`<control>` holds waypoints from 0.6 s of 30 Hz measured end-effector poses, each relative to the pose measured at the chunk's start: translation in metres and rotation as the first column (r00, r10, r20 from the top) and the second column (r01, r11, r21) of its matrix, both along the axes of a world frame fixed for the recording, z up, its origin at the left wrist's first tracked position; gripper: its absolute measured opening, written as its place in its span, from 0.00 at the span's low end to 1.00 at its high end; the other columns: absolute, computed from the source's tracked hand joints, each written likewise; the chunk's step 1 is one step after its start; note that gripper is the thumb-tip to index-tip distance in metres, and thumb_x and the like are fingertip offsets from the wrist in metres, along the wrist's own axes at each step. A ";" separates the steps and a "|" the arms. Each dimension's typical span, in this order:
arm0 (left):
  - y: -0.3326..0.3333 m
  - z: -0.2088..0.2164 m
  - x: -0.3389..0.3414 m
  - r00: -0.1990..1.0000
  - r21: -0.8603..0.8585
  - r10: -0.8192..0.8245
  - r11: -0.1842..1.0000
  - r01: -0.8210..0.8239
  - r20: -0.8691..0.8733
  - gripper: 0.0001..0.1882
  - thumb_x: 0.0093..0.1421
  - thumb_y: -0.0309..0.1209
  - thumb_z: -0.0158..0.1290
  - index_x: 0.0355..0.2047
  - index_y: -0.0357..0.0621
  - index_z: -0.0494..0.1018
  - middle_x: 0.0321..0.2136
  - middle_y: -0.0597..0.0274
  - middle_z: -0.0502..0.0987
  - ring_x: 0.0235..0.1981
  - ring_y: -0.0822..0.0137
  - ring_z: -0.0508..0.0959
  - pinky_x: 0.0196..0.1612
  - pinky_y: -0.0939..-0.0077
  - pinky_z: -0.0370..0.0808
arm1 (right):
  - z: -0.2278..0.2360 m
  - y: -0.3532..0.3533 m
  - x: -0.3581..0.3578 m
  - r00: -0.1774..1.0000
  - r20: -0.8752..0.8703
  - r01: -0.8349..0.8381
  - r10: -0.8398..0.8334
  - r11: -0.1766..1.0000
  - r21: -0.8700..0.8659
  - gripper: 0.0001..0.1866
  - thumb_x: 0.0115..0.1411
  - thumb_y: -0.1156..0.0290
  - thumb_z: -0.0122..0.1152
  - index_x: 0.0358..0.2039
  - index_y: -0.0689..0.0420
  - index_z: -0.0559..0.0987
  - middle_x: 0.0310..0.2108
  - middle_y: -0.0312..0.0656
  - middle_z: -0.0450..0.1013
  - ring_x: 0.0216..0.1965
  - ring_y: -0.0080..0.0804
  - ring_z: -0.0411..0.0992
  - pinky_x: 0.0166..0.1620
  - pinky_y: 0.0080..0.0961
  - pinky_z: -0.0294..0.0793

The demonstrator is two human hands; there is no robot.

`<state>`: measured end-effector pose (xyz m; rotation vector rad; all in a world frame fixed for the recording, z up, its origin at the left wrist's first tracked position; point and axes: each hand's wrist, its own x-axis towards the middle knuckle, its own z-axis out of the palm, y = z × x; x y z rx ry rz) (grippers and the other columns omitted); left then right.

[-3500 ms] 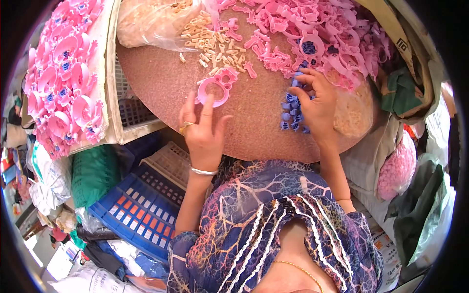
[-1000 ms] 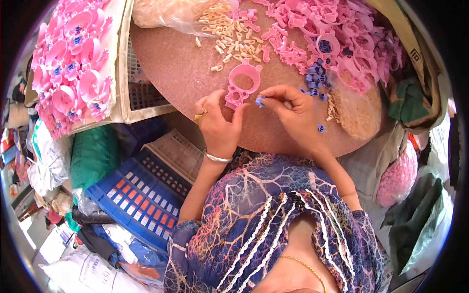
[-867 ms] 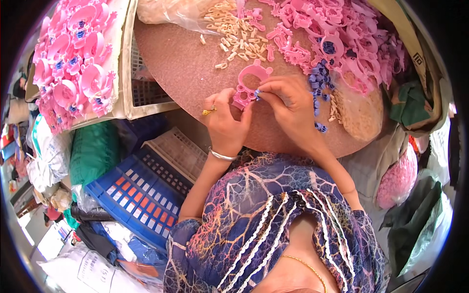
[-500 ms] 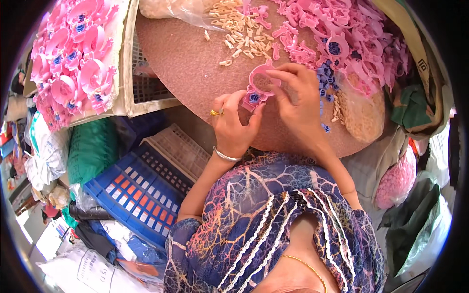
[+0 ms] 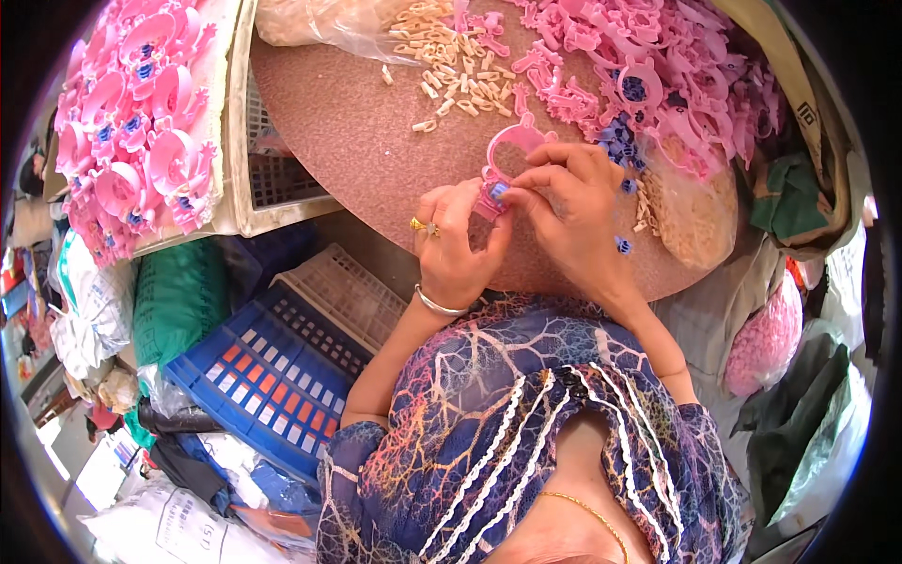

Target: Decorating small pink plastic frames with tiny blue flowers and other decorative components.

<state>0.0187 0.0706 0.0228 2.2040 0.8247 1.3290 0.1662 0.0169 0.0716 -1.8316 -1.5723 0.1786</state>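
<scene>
— Well, found what above the round table point(image 5: 348, 122)?

— Found a pink ring piece point(image 5: 496, 148) over the table's near half, ring pointing toward the far side, narrow end toward the near edge, with a blue part point(image 5: 498, 191) against the narrow end. Could not tell whether fully seated.

— Held how?

— Clamped at the narrow end between thumb and fingers of the left hand point(image 5: 460, 230). Covered partly by the right hand point(image 5: 578, 211), with thumb tip on the blue part and fingers bent close to the ring. Could not tell whether pinched there or merely pressed.

— Judged weakest where?

— Judged weakest at the blue part. Under an off-centre thumb, might have tipped, jammed crooked or sprung down onto the table.

— And under too much force?

— Might have bent the thin pink frame, or twisted it out of the left hand, for want of any visible support beyond the fingers.

— Noted further hazards?

— Noted loose blue parts point(image 5: 618, 141) on the table's right side, between a clear bag point(image 5: 695, 216) and a pink pile point(image 5: 648, 56). Risked losing a dropped part among these. Noted also a lone blue piece point(image 5: 623, 245) near the table's right near edge, just beside the right wrist: could have been swept off by a careless backward pull.
</scene>
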 end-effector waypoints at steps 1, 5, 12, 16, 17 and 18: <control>0.000 0.000 0.001 1.000 0.028 -0.001 1.000 0.001 -0.002 0.30 0.46 0.22 0.69 0.50 0.37 0.69 0.42 0.51 0.79 0.39 0.51 0.78 0.42 0.61 0.76 | -0.001 0.000 -0.001 0.997 -0.055 0.050 -0.050 0.999 0.012 0.07 0.47 0.68 0.73 0.27 0.51 0.83 0.39 0.33 0.75 0.46 0.35 0.68 0.49 0.36 0.58; 0.001 -0.001 0.003 1.000 0.104 -0.020 0.994 0.020 -0.009 0.29 0.48 0.22 0.68 0.49 0.36 0.69 0.42 0.50 0.79 0.39 0.53 0.78 0.42 0.62 0.76 | 0.003 -0.001 -0.006 0.984 -0.120 0.131 -0.131 0.991 -0.007 0.07 0.47 0.68 0.74 0.25 0.53 0.83 0.38 0.35 0.74 0.46 0.36 0.67 0.50 0.36 0.58; -0.001 -0.001 0.003 0.998 0.112 -0.032 0.993 0.037 -0.048 0.28 0.49 0.23 0.67 0.49 0.35 0.70 0.42 0.50 0.79 0.39 0.53 0.78 0.42 0.62 0.76 | 0.008 0.001 -0.009 0.976 -0.120 0.179 -0.181 0.983 -0.030 0.07 0.48 0.70 0.72 0.28 0.53 0.82 0.38 0.36 0.74 0.46 0.37 0.67 0.50 0.36 0.58; -0.004 -0.001 0.002 0.999 0.028 -0.022 0.999 0.023 -0.043 0.30 0.46 0.22 0.69 0.50 0.37 0.69 0.41 0.53 0.79 0.39 0.53 0.78 0.42 0.63 0.76 | 0.008 0.000 -0.006 0.996 0.011 0.090 -0.090 0.996 -0.003 0.07 0.48 0.71 0.71 0.28 0.52 0.81 0.38 0.34 0.74 0.45 0.36 0.68 0.48 0.36 0.57; -0.004 0.000 0.002 0.999 0.020 -0.022 1.000 0.023 -0.047 0.32 0.44 0.21 0.70 0.50 0.38 0.69 0.42 0.54 0.79 0.39 0.53 0.79 0.42 0.64 0.76 | 0.007 0.001 -0.005 0.995 0.047 0.083 -0.083 0.997 0.001 0.07 0.48 0.71 0.71 0.28 0.51 0.81 0.38 0.33 0.74 0.44 0.35 0.68 0.48 0.36 0.56; -0.005 0.000 0.003 0.999 0.019 -0.023 1.000 0.024 -0.046 0.32 0.44 0.21 0.70 0.50 0.38 0.69 0.42 0.54 0.79 0.39 0.53 0.79 0.42 0.64 0.76 | 0.006 0.001 -0.005 0.995 0.048 0.084 -0.084 0.996 0.001 0.07 0.48 0.71 0.71 0.28 0.51 0.81 0.38 0.33 0.74 0.44 0.35 0.68 0.48 0.36 0.56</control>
